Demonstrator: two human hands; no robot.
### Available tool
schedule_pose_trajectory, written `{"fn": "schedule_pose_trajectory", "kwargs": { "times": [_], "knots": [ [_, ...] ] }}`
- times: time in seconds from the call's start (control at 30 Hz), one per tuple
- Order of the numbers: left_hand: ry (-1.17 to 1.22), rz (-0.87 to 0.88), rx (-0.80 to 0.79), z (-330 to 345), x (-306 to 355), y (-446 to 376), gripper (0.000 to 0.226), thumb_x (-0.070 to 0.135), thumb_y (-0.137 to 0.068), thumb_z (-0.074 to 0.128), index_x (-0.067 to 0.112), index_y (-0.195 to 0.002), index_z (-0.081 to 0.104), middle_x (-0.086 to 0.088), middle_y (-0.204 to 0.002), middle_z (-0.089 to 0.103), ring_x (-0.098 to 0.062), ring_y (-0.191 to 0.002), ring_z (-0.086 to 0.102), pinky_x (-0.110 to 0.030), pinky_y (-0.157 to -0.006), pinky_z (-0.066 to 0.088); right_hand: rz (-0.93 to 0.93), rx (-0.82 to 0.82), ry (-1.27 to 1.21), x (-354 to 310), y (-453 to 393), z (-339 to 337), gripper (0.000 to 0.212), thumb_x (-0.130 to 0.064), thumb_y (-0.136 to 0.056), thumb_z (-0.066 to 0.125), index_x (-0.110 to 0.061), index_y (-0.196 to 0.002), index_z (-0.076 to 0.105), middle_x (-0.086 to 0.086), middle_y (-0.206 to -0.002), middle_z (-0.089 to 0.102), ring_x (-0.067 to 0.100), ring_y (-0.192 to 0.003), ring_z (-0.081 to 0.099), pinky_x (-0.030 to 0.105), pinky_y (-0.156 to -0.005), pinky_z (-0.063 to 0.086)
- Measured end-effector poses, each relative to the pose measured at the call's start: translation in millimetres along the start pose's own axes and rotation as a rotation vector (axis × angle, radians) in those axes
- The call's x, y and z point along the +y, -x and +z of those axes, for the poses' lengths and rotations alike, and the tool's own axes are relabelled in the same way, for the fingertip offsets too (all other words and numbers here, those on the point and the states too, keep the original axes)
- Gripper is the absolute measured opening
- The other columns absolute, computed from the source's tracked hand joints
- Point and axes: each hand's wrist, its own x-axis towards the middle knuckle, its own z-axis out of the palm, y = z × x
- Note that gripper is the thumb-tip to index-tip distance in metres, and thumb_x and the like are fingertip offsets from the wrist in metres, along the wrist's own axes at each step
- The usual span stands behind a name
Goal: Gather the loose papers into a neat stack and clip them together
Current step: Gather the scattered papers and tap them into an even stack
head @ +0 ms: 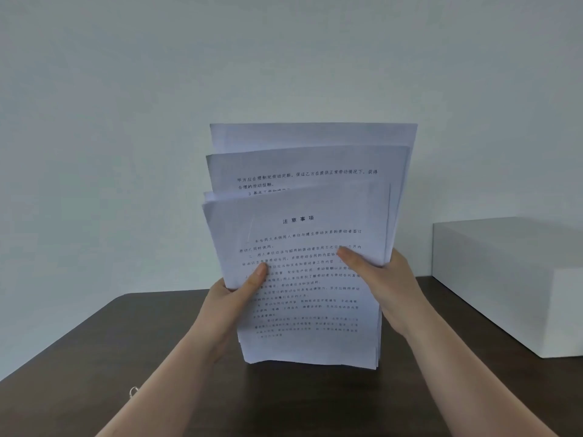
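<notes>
fingers of both hands behind papers (303,247), clip (133,391) half hidden

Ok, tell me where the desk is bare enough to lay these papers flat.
Bare desk lies left of the left hand, back to the wall; only a small clip sits by the near left edge. Another bare strip runs between the right hand and the white box. The middle is taken by the papers.

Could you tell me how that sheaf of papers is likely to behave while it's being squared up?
The papers look thin and floppy; unsupported top edges may curl. Sheets sit staggered, so they probably slide easily, unless the left hand and right hand grip firmly.
</notes>
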Motion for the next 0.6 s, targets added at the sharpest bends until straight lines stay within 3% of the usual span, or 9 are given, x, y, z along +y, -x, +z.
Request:
{"fn": "schedule_pose_trajectory", "kwargs": {
  "times": [0.07, 0.23, 0.33, 0.47, 0.6],
  "knots": [
    [-0.036, 0.026, 0.007, 3, 5, 0, 0.046, 0.044, -0.07, 0.071, 0.017, -0.108, 0.071, 0.001, -0.102, 0.078, -0.017, -0.09, 0.075, -0.031, -0.074, 0.057, -0.058, 0.06, 0.017, -4, -2, 1, 0.029, -0.029, -0.073, 0.079, -0.032, -0.1, 0.069, -0.009, -0.096, 0.077, 0.008, -0.089, 0.073, 0.03, -0.076, 0.057],
    [-0.098, 0.074, 0.231, 12, 14, -11, 0.048, 0.06, -0.076, 0.065, 0.018, -0.098, 0.071, 0.003, -0.098, 0.077, -0.02, -0.092, 0.072, -0.042, -0.084, 0.057, -0.128, 0.127, 0.09, -7, -3, 4, 0.031, -0.029, -0.076, 0.077, -0.035, -0.104, 0.064, -0.013, -0.098, 0.073, 0.002, -0.088, 0.071, 0.025, -0.075, 0.056],
    [-0.116, 0.088, 0.236, 21, 15, -9, 0.044, 0.058, -0.084, 0.058, 0.017, -0.098, 0.069, 0.002, -0.097, 0.076, -0.021, -0.092, 0.072, -0.042, -0.083, 0.058, -0.089, 0.115, 0.104, -6, -2, 7, 0.023, -0.034, -0.08, 0.072, -0.035, -0.102, 0.063, -0.011, -0.101, 0.073, 0.009, -0.095, 0.069, 0.032, -0.083, 0.056],
    [-0.018, 0.164, 0.292, 26, 18, -5, 0.045, 0.052, -0.089, 0.055, 0.01, -0.099, 0.066, -0.007, -0.103, 0.074, -0.026, -0.096, 0.071, -0.047, -0.085, 0.058, -0.099, 0.11, 0.099, -15, -3, 10, 0.009, -0.035, -0.085, 0.067, -0.041, -0.089, 0.062, -0.011, -0.098, 0.072, 0.012, -0.093, 0.069, 0.035, -0.081, 0.057],
    [-0.084, 0.189, 0.278, 20, 13, -6, 0.045, 0.057, -0.081, 0.062, 0.018, -0.105, 0.065, 0.003, -0.103, 0.073, -0.018, -0.096, 0.07, -0.036, -0.076, 0.056, -0.088, 0.14, 0.106, -13, -5, 3, 0.021, -0.036, -0.079, 0.074, -0.034, -0.099, 0.067, -0.009, -0.098, 0.075, 0.011, -0.091, 0.071, 0.034, -0.079, 0.058]
  ]
}}
